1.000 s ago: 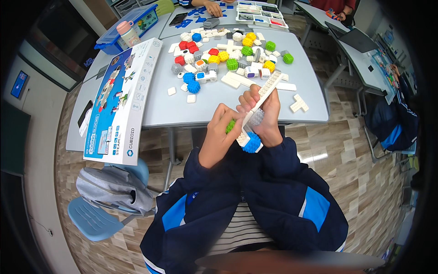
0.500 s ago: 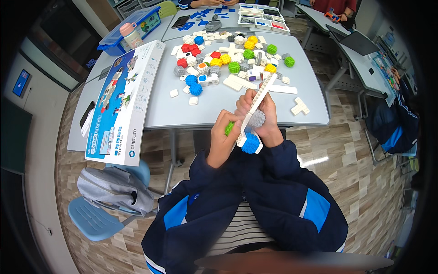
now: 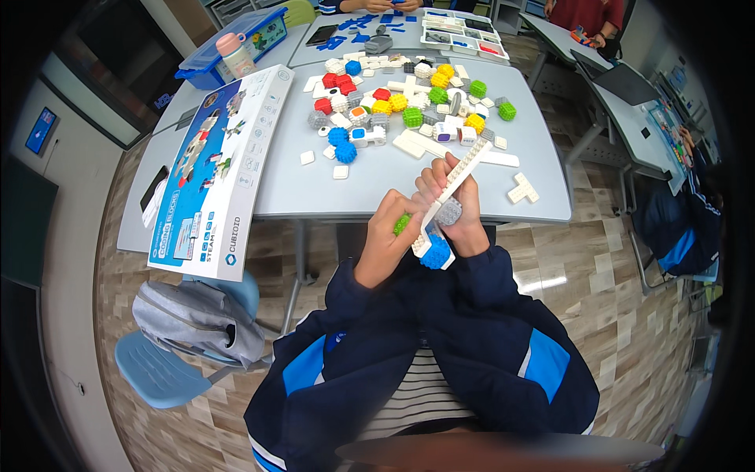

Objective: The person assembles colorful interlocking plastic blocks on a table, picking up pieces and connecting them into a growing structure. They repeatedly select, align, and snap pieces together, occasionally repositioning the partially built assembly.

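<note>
Above the table's near edge, both my hands hold a joined toy-block build. Its long white studded beam [image 3: 462, 175] slants up and away to the right. At the lower end sit a blue studded block [image 3: 435, 250] and a grey one [image 3: 449, 211]. My left hand [image 3: 383, 245] is closed on the build's left side, where a green block [image 3: 402, 224] shows by the fingers. My right hand [image 3: 465, 212] wraps round the beam and the grey block from the right; its fingers partly hide the joints.
Loose blocks [image 3: 397, 102] in several colours cover the table's middle, with a white cross-shaped piece [image 3: 522, 189] at right. A large box [image 3: 212, 173] leans along the left side near a pink-capped bottle [image 3: 234, 55] and blue bin [image 3: 203, 69]. Another person's hands [image 3: 393, 5] are at the far end.
The view has shifted slightly, so the table appears farther right. The beam's far end sits a little lower and more to the right; both hands keep their hold.
</note>
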Demonstrator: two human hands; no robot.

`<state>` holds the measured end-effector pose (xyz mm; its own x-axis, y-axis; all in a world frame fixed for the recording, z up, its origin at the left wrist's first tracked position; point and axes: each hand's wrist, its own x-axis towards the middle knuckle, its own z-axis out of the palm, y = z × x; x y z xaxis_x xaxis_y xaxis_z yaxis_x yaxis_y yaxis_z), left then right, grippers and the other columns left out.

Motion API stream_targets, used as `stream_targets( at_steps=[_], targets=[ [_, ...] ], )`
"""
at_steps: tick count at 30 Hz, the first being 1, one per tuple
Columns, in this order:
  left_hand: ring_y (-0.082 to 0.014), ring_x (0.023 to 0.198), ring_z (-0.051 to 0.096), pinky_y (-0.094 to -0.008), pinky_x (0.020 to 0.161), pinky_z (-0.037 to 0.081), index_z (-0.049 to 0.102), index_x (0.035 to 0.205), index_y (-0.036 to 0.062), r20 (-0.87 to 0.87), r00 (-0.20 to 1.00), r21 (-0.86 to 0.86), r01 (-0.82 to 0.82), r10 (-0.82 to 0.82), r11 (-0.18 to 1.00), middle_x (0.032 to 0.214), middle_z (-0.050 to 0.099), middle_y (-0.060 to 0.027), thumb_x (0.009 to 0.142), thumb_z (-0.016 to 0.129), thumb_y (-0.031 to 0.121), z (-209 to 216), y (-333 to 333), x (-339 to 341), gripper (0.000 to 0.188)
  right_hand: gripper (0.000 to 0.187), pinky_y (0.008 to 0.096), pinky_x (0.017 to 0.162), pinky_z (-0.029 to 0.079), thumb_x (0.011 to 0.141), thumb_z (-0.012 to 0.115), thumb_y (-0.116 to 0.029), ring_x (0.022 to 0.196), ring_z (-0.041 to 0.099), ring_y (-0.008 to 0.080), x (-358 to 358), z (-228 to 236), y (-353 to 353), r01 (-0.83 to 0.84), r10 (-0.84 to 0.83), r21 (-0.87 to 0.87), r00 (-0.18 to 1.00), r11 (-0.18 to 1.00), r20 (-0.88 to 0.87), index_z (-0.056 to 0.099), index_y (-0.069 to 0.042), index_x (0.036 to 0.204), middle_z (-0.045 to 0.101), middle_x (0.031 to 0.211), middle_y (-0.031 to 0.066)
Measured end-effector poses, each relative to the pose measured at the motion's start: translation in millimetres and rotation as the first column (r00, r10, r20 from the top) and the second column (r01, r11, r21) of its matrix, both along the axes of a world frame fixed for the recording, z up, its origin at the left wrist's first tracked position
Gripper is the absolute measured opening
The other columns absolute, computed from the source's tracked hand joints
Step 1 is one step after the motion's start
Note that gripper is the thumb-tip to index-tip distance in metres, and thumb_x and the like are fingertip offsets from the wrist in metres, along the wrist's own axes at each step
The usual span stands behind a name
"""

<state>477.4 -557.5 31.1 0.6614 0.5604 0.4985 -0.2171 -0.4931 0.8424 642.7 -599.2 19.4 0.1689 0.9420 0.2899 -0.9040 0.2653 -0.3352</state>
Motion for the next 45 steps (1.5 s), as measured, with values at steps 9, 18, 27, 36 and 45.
stream_targets(
  at_steps=[9, 18, 27, 36, 45],
  targets=[
    [-0.029, 0.086, 0.057, -0.04, 0.076, 0.046, 0.067, 0.103, -0.0007, -0.042, 0.91, 0.477, -0.344, 0.411, 0.809, 0.09, 0.053, -0.0133, 0.091, 0.066, 0.001, 22, 27, -3, 0.012, 0.055, 0.0419, 0.103, 0.049, 0.111, 0.037, -0.046, 0.121, 0.063, 0.0294, 9, -2, -9, 0.501, -0.317, -0.233, 0.779, 0.834, 0.541, 0.058, 0.003, 0.127, 0.063, 0.13, 0.0189],
    [-0.0306, 0.092, 0.053, -0.044, 0.081, 0.043, 0.064, 0.104, 0.0046, -0.036, 0.784, 0.732, -0.401, 0.62, 0.55, 0.093, 0.052, -0.0126, 0.091, 0.071, 0.014, -10, 76, 48, 0.017, 0.017, 0.0336, 0.082, 0.052, 0.1, 0.064, -0.014, 0.093, 0.065, 0.022, 30, -8, -12, 0.868, -0.308, 0.142, 0.013, 0.476, 0.951, 0.067, -0.002, 0.112, 0.067, 0.113, 0.0123],
    [-0.0356, 0.11, 0.054, -0.0459, 0.095, 0.044, 0.061, 0.125, 0.0006, -0.027, 0.821, 0.555, -0.462, 0.571, 0.691, 0.115, 0.058, -0.0174, 0.09, 0.077, 0.022, -16, 71, 51, 0.044, 0.041, 0.0446, 0.101, 0.045, 0.082, 0.076, -0.01, 0.115, 0.051, 0.0355, 53, -18, -19, 0.699, -0.155, 0.622, -0.612, 0.352, 0.776, 0.064, -0.005, 0.121, 0.06, 0.125, 0.0128],
    [-0.0368, 0.121, 0.055, -0.0447, 0.104, 0.044, 0.057, 0.131, -0.0012, -0.003, 0.895, 0.285, -0.426, 0.446, 0.858, 0.128, 0.059, -0.0187, 0.09, 0.078, 0.018, -11, 72, 22, 0.049, 0.046, 0.0413, 0.097, 0.049, 0.084, 0.078, -0.011, 0.113, 0.059, 0.0352, 60, -29, -27, 0.784, -0.165, 0.473, -0.447, 0.401, 0.879, 0.063, -0.005, 0.127, 0.059, 0.123, 0.0157],
    [-0.0273, 0.126, 0.059, -0.0397, 0.108, 0.044, 0.062, 0.13, -0.0004, 0.171, 0.915, -0.162, -0.34, 0.365, 0.927, 0.131, 0.064, -0.0161, 0.095, 0.071, 0.012, -30, 85, 17, 0.038, 0.038, 0.034, 0.077, 0.056, 0.088, 0.081, -0.019, 0.098, 0.068, 0.0234, 46, -9, -13, 0.823, -0.26, 0.276, -0.162, 0.496, 0.952, 0.068, -0.002, 0.12, 0.067, 0.112, 0.013]
  ],
)
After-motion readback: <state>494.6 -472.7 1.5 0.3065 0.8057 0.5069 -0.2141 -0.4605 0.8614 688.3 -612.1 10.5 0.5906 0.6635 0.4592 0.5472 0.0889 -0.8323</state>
